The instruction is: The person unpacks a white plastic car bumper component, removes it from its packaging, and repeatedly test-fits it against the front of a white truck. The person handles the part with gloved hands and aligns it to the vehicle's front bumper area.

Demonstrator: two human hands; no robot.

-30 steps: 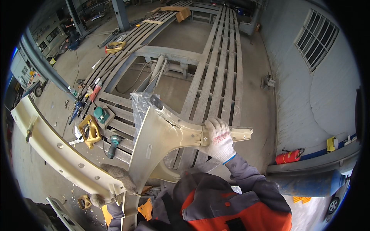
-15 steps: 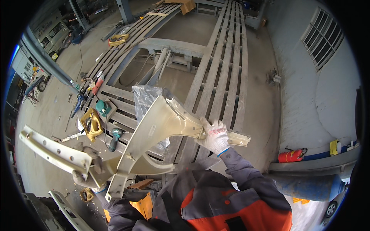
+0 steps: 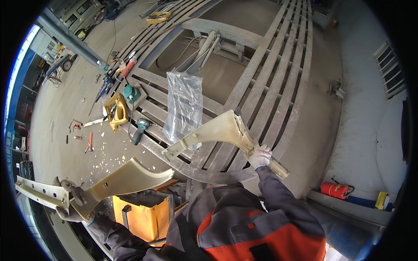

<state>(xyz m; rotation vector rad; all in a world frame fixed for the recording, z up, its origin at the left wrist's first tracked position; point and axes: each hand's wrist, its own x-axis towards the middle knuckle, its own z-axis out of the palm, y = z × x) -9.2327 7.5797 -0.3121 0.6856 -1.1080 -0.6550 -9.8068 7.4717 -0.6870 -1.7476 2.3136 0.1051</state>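
Observation:
My left hand (image 3: 72, 196), in a dirty grey work glove, is closed around the narrow part of a cream-coloured metal body panel (image 3: 126, 177). Its holed strip points left and its flared end points right. My right hand (image 3: 261, 156), in a whitish knit glove, grips a second cream body panel (image 3: 212, 132) near its narrow right end. That panel's long arm reaches left over the slatted metal platform (image 3: 197, 173). The two panels are apart. A crumpled clear plastic bag (image 3: 185, 98) lies on the platform just beyond the right panel.
A teal-and-black cordless drill (image 3: 140, 129), a yellow power tool (image 3: 116, 112), a green sander (image 3: 129, 92) and a red grinder (image 3: 129, 66) lie along the platform's left side. A yellow box (image 3: 146, 213) stands by my left arm. At right sits a red fire extinguisher (image 3: 335, 190).
The panels, overlapping in view before, are now spread apart. My left hand has moved left and down with its panel; my right has moved right. The plastic bag and yellow box show more fully.

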